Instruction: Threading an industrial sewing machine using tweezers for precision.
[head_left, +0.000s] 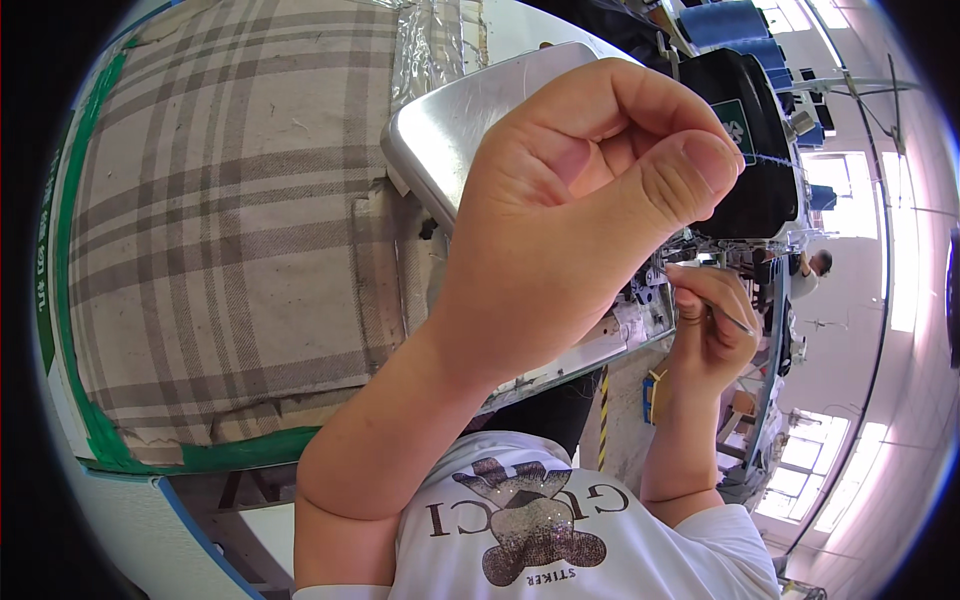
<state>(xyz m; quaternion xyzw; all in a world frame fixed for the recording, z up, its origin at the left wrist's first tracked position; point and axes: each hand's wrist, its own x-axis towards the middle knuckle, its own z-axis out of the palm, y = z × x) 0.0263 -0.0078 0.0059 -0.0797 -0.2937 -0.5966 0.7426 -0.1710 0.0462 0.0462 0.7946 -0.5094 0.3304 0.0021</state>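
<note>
My left hand is large in the middle of the view, raised in front of the sewing machine, thumb and forefinger pinched together. From that pinch a thin blue-white thread runs right, across the black machine head. Lower and farther right, my right hand is closed around a slim metal tool that looks like tweezers. Its fingertips are close to the machine's small metal parts. My left hand and wrist partly cover the machine, and the tool's tip is too small to make out.
Beige-and-grey plaid cloth, edged with green tape, covers the table at left. A shiny metal plate lies behind my left hand. Blue thread cones stand beyond the machine. Another person is in the far background.
</note>
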